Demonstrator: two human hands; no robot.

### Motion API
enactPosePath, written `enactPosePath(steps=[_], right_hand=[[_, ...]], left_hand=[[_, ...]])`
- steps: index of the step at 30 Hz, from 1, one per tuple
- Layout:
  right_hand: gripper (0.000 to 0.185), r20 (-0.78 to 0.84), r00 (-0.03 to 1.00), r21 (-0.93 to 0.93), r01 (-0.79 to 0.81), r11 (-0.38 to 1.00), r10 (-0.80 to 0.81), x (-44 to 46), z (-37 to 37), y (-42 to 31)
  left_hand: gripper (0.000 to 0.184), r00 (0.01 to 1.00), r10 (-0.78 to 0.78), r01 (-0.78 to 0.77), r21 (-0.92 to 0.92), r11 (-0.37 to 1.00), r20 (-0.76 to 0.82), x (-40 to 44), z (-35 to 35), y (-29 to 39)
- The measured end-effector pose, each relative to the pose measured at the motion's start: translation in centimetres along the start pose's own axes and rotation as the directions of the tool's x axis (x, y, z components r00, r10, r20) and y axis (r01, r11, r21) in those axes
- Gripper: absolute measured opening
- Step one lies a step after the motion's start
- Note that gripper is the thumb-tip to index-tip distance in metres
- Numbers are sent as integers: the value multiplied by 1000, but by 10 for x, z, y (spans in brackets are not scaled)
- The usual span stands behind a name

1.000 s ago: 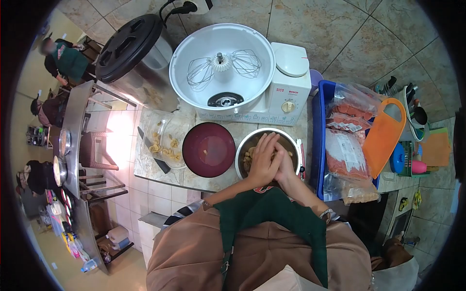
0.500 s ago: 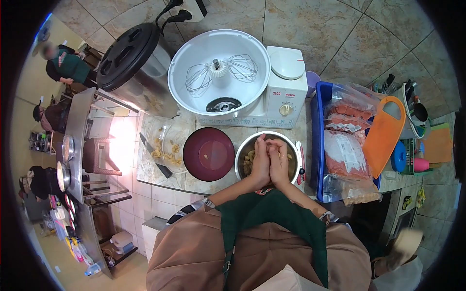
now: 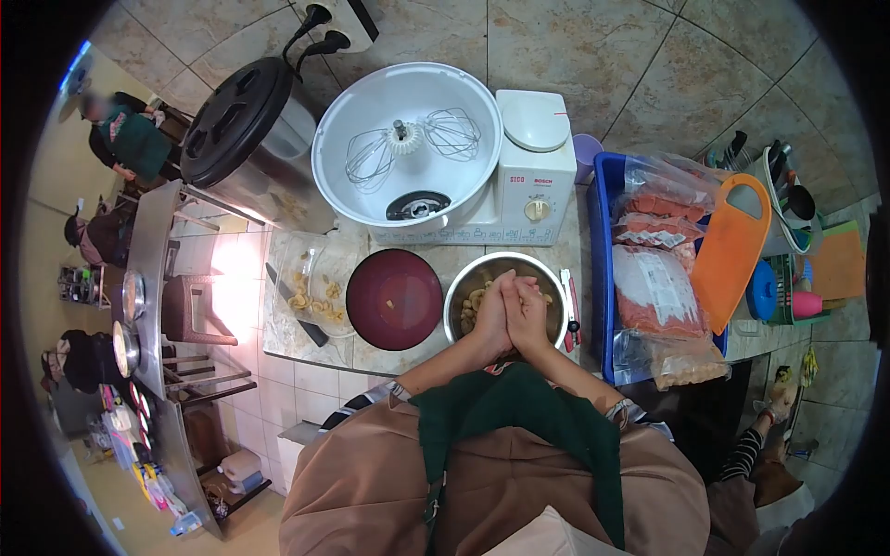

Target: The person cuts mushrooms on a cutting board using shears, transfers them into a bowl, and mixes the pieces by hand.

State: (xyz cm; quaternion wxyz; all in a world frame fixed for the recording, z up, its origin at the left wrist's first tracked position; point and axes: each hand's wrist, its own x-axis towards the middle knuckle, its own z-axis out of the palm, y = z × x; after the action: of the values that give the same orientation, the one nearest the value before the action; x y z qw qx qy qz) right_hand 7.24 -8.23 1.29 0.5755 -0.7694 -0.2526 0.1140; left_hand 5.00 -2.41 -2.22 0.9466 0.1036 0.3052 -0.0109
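My left hand and my right hand are pressed together, palm to palm, over a steel bowl. The fingers of both are closed; whatever lies between the palms is hidden. Pale, lumpy pieces show in the bowl to the left of the hands. A dark red bowl with a small scrap in it stands just left of the steel one. Further left, a clear plastic container holds yellowish pieces, with a dark-handled knife beside it.
Behind the bowls stands a white mixer with whisks in its bowl. A lidded steel container is at the back left. To the right, a blue tray holds bagged meat and an orange cutting board. Other people are at far left and lower right.
My hands have shifted against each other, with the fingers folded closer over the bowl. The view has moved slightly. At the lower right, another person's arm has moved up.
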Motion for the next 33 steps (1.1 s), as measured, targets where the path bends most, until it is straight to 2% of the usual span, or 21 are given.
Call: enactPosePath(steps=[1,3,4,5,6,8,10,12,14,18,20,22,25,27,31,33], right_hand=[[32,-39,999,51,-2,999,4,0,3,1],[36,-81,997,102,3,995,6,0,5,6],[39,-23,989,196,-142,970,149,-1,5,11],[41,49,958,280,-286,917,284,-1,5,13],[41,50,957,282,-288,915,286,-1,4,12],[44,89,936,273,-352,895,341,0,2,10],[44,94,932,259,-363,895,351,0,2,14],[44,101,926,243,-377,894,363,0,1,16],[44,126,932,286,-363,887,340,-1,0,17],[41,169,916,245,-397,885,364,-2,1,15],[38,162,924,321,-380,867,345,-1,2,10],[37,181,927,317,-372,872,329,0,-1,6],[37,148,938,308,-345,887,313,-1,4,3],[37,208,922,274,-376,885,327,0,-1,4],[36,179,942,315,-327,891,282,-3,6,6],[36,143,949,252,-308,917,280,-5,5,-1]], left_hand=[[36,1000,-3,3,-1,1000,-5,3,-7,-4],[30,988,141,-140,20,990,-60,13,-17,-11],[30,988,141,-140,21,990,-59,5,-7,-7],[30,984,114,-105,70,992,-135,-12,13,0],[29,973,88,-65,114,991,-214,-22,23,3],[30,959,123,-87,149,985,-255,-12,15,-4],[34,943,158,-105,187,977,-292,-11,17,-5],[29,937,123,-97,94,991,-328,-19,30,-3],[28,930,130,-96,115,989,-345,-20,29,-5],[28,916,139,-107,106,989,-375,-23,30,-4],[29,911,140,-119,77,990,-388,-25,31,-4],[29,906,150,-138,60,989,-397,-25,29,-4],[29,934,167,-169,20,985,-315,-12,10,-11],[29,969,129,-156,-119,981,-210,5,-8,-19],[29,965,198,-219,-120,968,-171,12,-18,-26],[31,970,202,-212,-63,975,-136,11,-18,-27]])
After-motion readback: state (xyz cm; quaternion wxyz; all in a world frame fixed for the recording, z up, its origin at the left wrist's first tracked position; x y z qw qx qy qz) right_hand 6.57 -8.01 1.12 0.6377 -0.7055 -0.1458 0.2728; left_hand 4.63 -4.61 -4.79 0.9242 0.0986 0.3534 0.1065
